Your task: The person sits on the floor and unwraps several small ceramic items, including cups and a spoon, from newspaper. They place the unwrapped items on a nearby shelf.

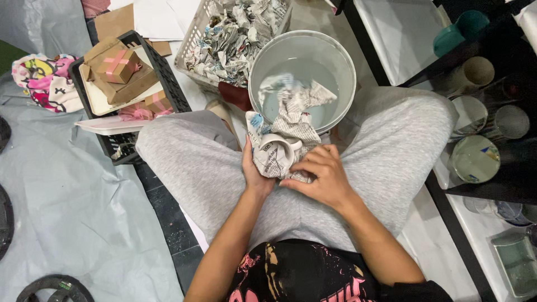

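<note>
Newspaper-wrapped mug [278,154] (handle showing) between both hands.

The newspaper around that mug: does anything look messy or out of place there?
The newspaper trails over the rim of the grey bucket instead of lying tight around the white mug, which the left hand and right hand hold. Nothing looks spilled or broken.
</note>
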